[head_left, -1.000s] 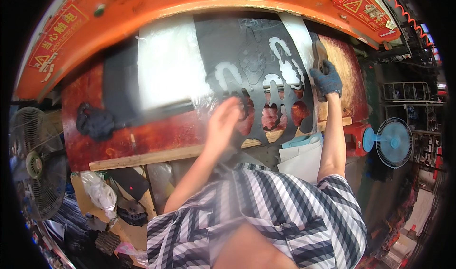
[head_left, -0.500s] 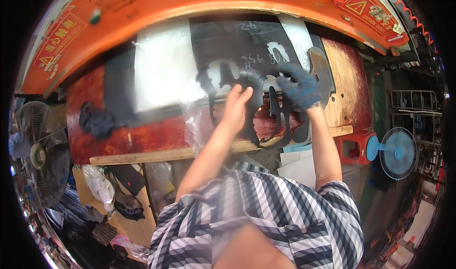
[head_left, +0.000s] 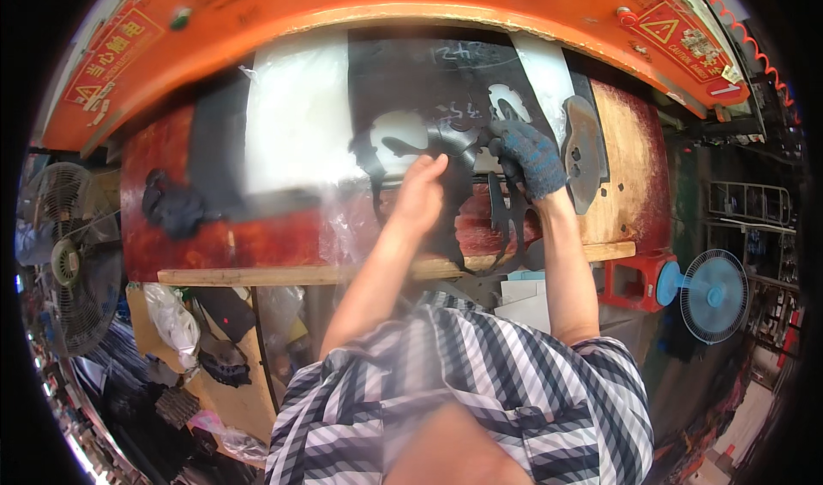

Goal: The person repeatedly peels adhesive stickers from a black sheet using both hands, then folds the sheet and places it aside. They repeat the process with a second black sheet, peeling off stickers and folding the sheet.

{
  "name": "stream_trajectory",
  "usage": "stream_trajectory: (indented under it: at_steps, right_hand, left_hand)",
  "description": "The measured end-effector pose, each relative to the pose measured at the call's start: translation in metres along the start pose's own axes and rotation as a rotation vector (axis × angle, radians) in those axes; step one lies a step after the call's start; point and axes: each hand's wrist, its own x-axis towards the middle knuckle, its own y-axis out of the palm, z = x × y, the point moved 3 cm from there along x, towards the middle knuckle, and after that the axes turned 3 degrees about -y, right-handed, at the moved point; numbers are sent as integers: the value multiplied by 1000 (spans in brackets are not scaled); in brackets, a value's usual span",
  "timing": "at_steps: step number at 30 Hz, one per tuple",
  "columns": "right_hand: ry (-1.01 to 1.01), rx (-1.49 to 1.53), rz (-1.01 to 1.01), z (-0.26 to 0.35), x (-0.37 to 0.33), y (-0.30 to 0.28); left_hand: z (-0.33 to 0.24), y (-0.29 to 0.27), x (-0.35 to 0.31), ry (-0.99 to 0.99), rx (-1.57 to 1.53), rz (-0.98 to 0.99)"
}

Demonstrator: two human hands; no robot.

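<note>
A thin black sheet (head_left: 456, 215) with large curved cut-outs hangs over the near edge of the bench, in front of me. My bare left hand (head_left: 418, 195) is closed on its left part, thumb on top. My right hand (head_left: 531, 161), in a dark blue-grey knit glove, has its fingers curled round the sheet's right part; their tips are partly hidden. White shows through the upper cut-outs and red bench top through the lower ones. To the right of the glove lies a long, rounded dark-grey piece (head_left: 584, 155) with small holes.
An orange machine beam (head_left: 377, 1) spans the far side. White sheeting (head_left: 296, 125) lies left of the black sheet. A crumpled black item (head_left: 171, 206) rests on the red bench top (head_left: 257, 249). Fans stand at both sides, the blue one (head_left: 713, 290) near a red stool (head_left: 630, 281).
My right hand has shifted left and its fingers have curled in from a more stretched pose. The sheet's right part has moved left with it. My left hand keeps its grip.
</note>
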Motion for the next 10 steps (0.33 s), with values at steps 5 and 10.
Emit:
stream_trajectory:
  at_steps: [5, 10]
  right_hand:
    - [222, -226, 213, 11, 33, 31]
    - [-175, -1144, 393, 36, 65, 49]
  left_hand:
    - [-12, 19, -1, 34, 106, 37]
    - [-31, 19, -11, 0, 106, -178]
